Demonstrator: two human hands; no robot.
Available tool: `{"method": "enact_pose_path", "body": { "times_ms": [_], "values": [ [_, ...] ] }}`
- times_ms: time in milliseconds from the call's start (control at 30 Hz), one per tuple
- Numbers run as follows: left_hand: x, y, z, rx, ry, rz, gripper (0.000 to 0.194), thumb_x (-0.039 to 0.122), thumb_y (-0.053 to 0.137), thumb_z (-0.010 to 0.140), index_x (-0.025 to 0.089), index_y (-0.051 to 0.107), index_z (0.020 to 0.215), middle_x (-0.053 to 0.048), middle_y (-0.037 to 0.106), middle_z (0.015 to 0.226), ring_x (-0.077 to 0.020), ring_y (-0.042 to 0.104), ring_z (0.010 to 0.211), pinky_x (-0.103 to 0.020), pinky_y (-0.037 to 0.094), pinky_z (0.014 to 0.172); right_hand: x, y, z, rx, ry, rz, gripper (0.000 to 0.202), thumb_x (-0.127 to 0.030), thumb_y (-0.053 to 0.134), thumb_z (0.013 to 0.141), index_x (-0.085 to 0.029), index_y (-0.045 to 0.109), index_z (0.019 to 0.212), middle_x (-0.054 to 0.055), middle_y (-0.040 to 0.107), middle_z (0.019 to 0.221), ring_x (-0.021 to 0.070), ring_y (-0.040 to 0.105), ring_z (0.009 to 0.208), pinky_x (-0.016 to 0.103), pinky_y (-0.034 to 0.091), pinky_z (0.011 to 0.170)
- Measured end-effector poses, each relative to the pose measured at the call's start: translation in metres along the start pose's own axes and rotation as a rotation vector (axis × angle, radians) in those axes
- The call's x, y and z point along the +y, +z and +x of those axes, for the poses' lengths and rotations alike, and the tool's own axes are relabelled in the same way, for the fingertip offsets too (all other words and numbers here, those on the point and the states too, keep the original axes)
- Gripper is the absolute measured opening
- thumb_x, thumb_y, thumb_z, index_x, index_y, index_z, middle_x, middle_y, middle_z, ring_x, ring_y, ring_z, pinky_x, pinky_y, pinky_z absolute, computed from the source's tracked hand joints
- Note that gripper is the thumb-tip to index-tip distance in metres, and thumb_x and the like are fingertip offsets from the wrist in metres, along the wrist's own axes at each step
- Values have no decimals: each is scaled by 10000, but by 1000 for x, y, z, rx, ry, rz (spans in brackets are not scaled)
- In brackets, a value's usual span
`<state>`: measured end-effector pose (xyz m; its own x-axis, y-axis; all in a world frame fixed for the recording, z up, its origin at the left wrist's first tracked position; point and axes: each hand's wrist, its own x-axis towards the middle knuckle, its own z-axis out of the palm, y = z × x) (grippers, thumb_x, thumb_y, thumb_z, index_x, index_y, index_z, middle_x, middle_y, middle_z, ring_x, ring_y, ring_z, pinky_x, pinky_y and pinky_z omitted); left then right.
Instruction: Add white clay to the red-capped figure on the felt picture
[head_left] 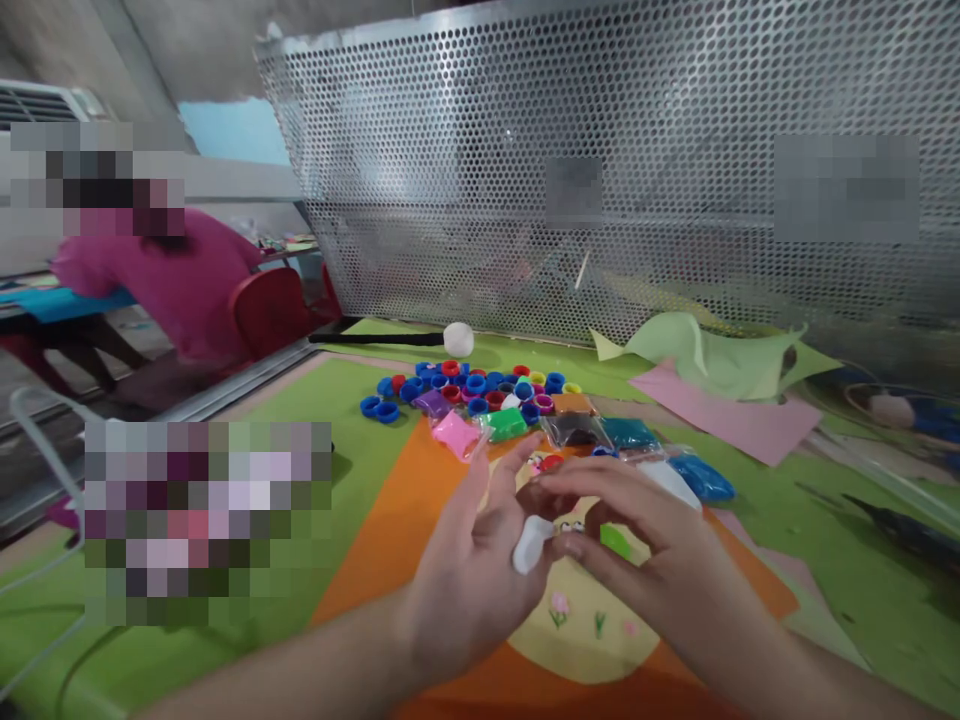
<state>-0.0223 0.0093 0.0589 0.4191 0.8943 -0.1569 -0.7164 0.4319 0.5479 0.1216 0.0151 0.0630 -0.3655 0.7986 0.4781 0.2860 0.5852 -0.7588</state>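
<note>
A soft white lump of modelling clay [531, 545] lies against the palm of my left hand [476, 550], whose fingers stretch forward. My right hand [637, 530] curls in from the other side, thumb and a fingertip pinched at the lump's right end. Under both hands is a pale yellow rounded cutout [577, 640] with small pink flowers and green stems on an orange sheet [375, 600]. Two googly eyes [572, 527] and a bright green piece [616, 541] show between my hands. Part of the cutout is hidden by my fingers.
Ahead lie several coloured bottle caps [476, 384] and bagged clay packets [504, 425]. A white-headed mallet [457, 340] rests by a perforated metal panel [525, 200]. Paper scraps [735, 410] and a dark pointed tool [900, 525] are right. A person in pink [172, 280] sits left.
</note>
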Motion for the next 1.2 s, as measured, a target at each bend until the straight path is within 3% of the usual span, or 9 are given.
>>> {"method": "enact_pose_path", "body": {
  "times_ms": [133, 233, 367, 500, 633, 733, 867, 1033, 1200],
  "values": [
    [-7, -5, 2, 68, -24, -82, 501, 500, 300, 907, 222, 378, 1316, -62, 477, 1298, -204, 345, 1314, -320, 277, 1079, 5, 8, -1, 45, -149, -120, 193, -80, 580, 777, -220, 652, 890, 10, 661, 933, 108, 636, 847, 154, 522, 700],
    [-9, -4, 0, 130, -23, -86, 454, 455, 372, 878, 230, 402, 1271, -46, 459, 1317, -179, 304, 1328, -285, 226, 1095, 4, 10, -6, 79, -151, -161, 145, -93, 601, 786, -227, 650, 809, -4, 669, 858, 116, 642, 781, 188, 525, 703],
    [-3, 1, -2, 126, 153, 65, 451, 508, 542, 759, 214, 491, 1098, -74, 511, 1238, -251, 331, 1300, -360, 252, 1077, -5, 3, -8, 22, -100, -180, 134, -122, 607, 798, -248, 643, 829, -13, 672, 852, 127, 645, 768, 207, 531, 697],
    [10, -2, 0, 85, 315, 305, 436, 582, 493, 794, 225, 527, 1043, -65, 557, 1183, -254, 455, 1185, -388, 348, 986, -11, -8, -5, -37, 96, -100, 103, -198, 564, 837, -260, 644, 818, -31, 674, 740, 121, 637, 641, 190, 528, 565],
    [18, -5, -1, -81, 249, 695, 308, 395, 714, 716, 186, 640, 930, -52, 655, 907, -204, 597, 844, -303, 465, 736, -9, -16, 0, -21, 239, -3, 73, -253, 587, 827, -253, 660, 822, -35, 688, 711, 105, 642, 608, 151, 523, 547],
    [22, -3, -2, -128, 271, 959, 143, 288, 689, 753, 201, 674, 866, -20, 687, 789, -153, 613, 714, -249, 464, 640, -7, -21, 3, -33, 250, 32, 77, -260, 596, 813, -253, 673, 806, -30, 695, 728, 102, 641, 598, 142, 511, 514],
    [27, -2, 0, -15, 231, 977, 163, 287, 670, 759, 200, 706, 893, -35, 720, 803, -172, 635, 733, -249, 484, 620, -4, -26, 8, -49, 283, 100, 82, -273, 598, 807, -244, 675, 806, -23, 680, 678, 107, 634, 568, 152, 505, 485],
    [33, -5, 1, -14, 226, 1051, 144, 305, 654, 782, 230, 747, 862, -28, 728, 782, -149, 609, 679, -227, 481, 591, -2, -28, 11, -102, 277, 131, 228, -331, 482, 876, -217, 653, 778, 4, 666, 641, 125, 636, 564, 193, 518, 503],
    [32, -6, 2, -2, 160, 973, 175, 303, 667, 761, 256, 742, 912, -26, 723, 791, -156, 617, 667, -238, 499, 578, 3, -26, 10, -188, 324, 101, 100, -295, 557, 832, -220, 619, 809, -8, 660, 698, 115, 633, 628, 186, 519, 568]
  ]
}}
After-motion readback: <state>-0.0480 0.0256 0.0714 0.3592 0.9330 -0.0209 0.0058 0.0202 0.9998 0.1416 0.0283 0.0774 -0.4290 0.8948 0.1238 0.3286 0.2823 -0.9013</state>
